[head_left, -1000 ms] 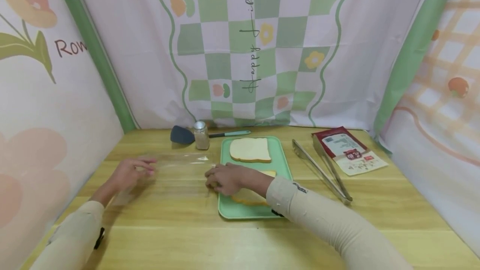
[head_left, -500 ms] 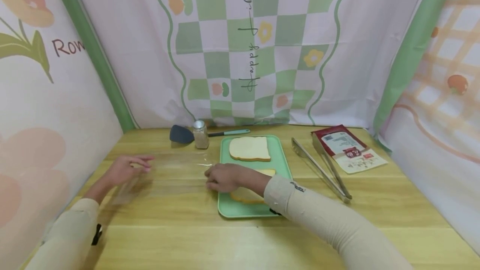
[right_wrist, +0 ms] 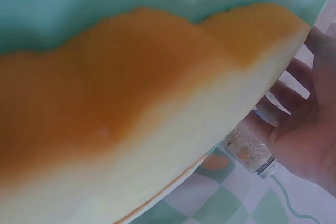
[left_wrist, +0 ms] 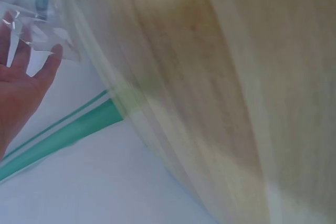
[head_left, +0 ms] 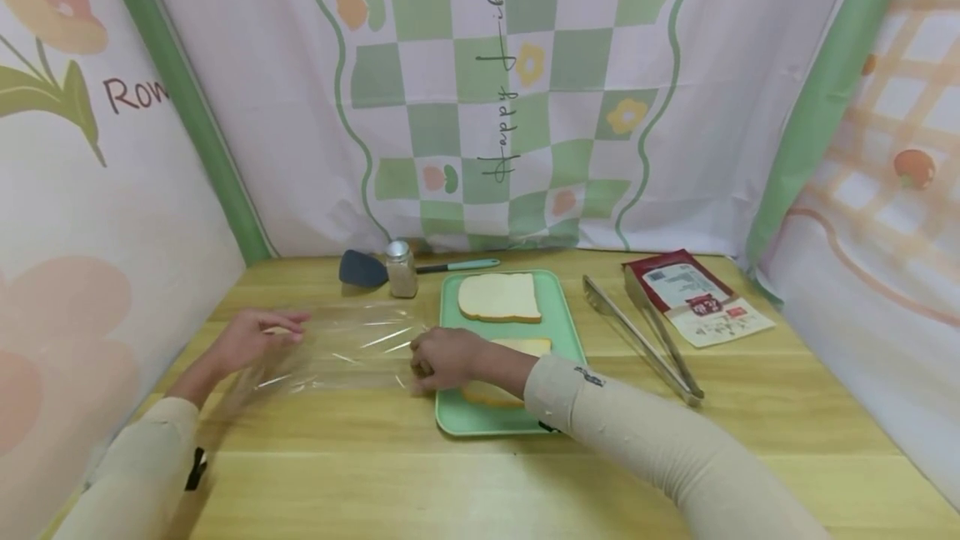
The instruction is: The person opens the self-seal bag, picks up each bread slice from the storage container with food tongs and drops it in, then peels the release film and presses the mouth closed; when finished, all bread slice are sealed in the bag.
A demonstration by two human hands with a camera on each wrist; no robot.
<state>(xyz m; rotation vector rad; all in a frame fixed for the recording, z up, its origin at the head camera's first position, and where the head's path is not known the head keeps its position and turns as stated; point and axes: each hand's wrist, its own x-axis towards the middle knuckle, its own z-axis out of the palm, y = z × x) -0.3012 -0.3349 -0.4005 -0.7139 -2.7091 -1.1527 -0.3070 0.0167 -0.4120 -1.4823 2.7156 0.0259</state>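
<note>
**Clear film held out between two hands above worktop**

The left hand (head_left: pixel 258 338) is at the film's left end. In the left wrist view its thumb and fingers are spread apart, tips against the film; that view is slightly blurred. The right hand (head_left: pixel 447 359) has its fingers curled on the film's right edge, pinching it; some fingertips are hidden.

The clear film (head_left: pixel 360 348) spans the gap between the hands, left of the tray, creased and catching light. Whether it touches the worktop (head_left: pixel 375 490) cannot be determined.

The right hand and forearm pass over a green tray (head_left: pixel 468 422). Two bread slices lie flat on it, apart: the rear slice (head_left: pixel 498 297) in full view, the front slice (head_left: pixel 528 346) partly covered by the arm.

Behind the film, a jar (head_left: pixel 402 275) with a metal cap stands upright. A dark-headed spatula (head_left: pixel 363 270) lies behind it, handle pointing right.

Right of the tray lie metal tongs (head_left: pixel 637 340), arms apart; one arm meets the left edge of a red and white packet (head_left: pixel 701 304).

Behind the worktop hangs a green-and-white checked cloth (head_left: pixel 551 132), lettered "Happy Life".
</note>
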